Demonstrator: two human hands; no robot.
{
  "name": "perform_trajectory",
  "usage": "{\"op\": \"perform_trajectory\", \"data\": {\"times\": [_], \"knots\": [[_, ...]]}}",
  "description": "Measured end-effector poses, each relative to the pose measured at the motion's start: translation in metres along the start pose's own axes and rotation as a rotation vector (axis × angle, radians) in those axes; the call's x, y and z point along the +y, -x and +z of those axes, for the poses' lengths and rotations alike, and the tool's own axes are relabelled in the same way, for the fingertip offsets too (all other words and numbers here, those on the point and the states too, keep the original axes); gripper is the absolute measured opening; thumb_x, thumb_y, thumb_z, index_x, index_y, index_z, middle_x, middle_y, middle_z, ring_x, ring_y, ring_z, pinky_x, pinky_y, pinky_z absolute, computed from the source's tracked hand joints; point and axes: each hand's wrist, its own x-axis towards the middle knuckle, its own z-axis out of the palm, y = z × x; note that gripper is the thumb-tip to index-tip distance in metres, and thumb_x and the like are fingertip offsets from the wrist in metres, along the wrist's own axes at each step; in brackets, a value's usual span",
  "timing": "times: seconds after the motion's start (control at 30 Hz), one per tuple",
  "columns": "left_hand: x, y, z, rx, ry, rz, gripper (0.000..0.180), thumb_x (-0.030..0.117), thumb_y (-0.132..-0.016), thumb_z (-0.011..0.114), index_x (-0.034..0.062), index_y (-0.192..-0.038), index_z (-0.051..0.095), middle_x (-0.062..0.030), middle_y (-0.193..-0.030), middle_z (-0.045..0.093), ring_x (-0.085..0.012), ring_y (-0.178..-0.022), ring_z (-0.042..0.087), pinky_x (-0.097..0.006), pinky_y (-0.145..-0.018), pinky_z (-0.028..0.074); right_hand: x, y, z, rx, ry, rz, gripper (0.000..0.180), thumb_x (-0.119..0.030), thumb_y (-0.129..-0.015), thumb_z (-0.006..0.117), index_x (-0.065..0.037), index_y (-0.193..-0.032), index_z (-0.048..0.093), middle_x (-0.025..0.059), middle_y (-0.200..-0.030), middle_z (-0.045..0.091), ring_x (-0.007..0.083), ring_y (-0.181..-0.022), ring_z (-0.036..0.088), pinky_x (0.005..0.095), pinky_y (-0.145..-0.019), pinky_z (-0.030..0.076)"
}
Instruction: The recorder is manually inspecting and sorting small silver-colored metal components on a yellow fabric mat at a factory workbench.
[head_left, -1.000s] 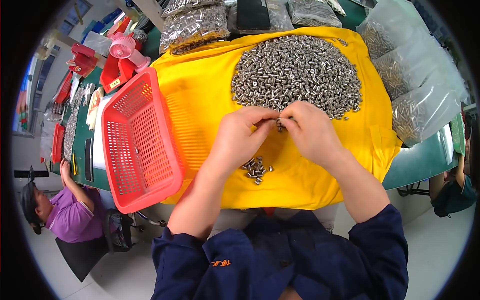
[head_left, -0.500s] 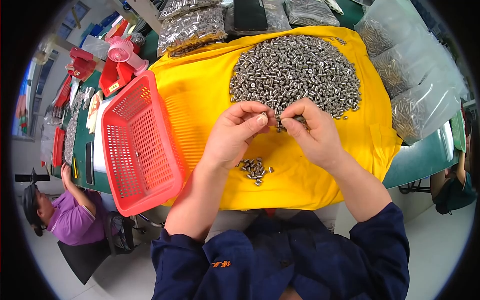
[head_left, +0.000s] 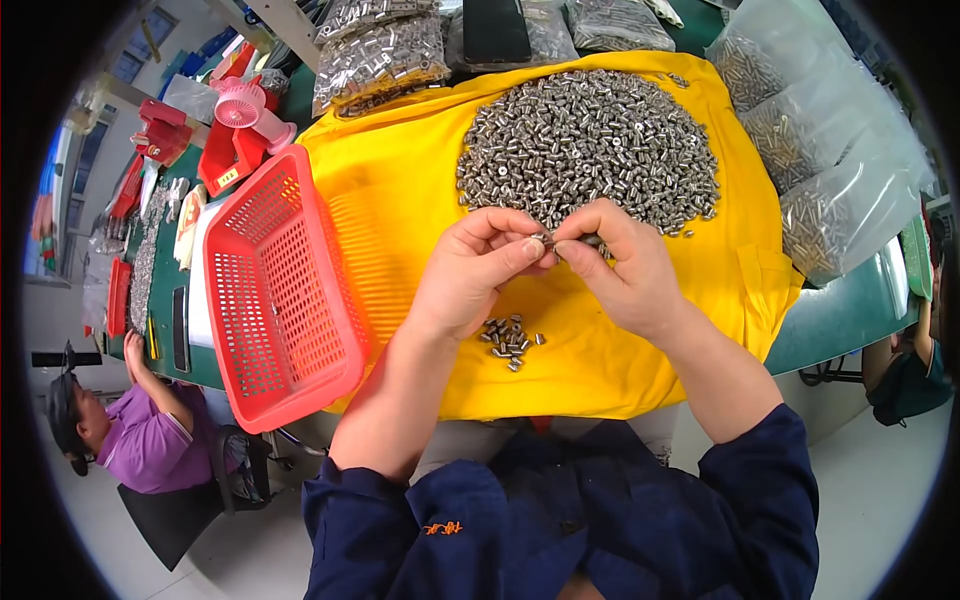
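Head view: nearest us a small cluster [head_left: 510,340] of metal parts lies on the yellow cloth [head_left: 400,200]. Above it our left hand [head_left: 470,275] and right hand [head_left: 620,265] each pinch one small metal piece [head_left: 545,241] (fingertips meeting). Beyond spreads the big pile [head_left: 590,150]; red basket [head_left: 275,290] sits left.

Small metal part [head_left: 541,240] (pinched between fingers)

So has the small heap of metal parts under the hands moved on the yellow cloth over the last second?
No. The small heap of metal parts lies in the same place on the yellow cloth, level with the near end of the red basket, well short of the big pile.
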Motion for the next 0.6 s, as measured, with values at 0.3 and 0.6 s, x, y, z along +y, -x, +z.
{"op": "perform_trajectory", "data": {"times": [0.3, 0.6], "knots": [[-0.0005, -0.0001, -0.0005, -0.004, -0.164, 0.074, 0.013, -0.001, -0.080, 0.058, 0.0002, -0.093, 0.057, -0.0083, -0.083, 0.062, -0.0143, -0.077, 0.060, -0.025, -0.073, 0.048, -0.0043, -0.0008, -0.0022, -0.018, 0.005, 0.036, 0.006, -0.003, -0.079, 0.055, -0.004, -0.083, 0.053, 0.0085, -0.074, 0.057, 0.0219, -0.066, 0.058, 0.0282, -0.059, 0.045], [-0.0064, 0.0018, 0.0022, 0.098, -0.408, 0.191, 0.012, -0.001, -0.079, 0.060, -0.0008, -0.092, 0.059, -0.0080, -0.084, 0.063, -0.0140, -0.078, 0.062, -0.024, -0.072, 0.050, -0.0030, 0.0003, 0.0009, -0.015, 0.302, -0.122, 0.009, -0.003, -0.075, 0.056, -0.005, -0.080, 0.049, 0.0097, -0.072, 0.055, 0.0284, -0.068, 0.054, 0.0369, -0.060, 0.044]]}}
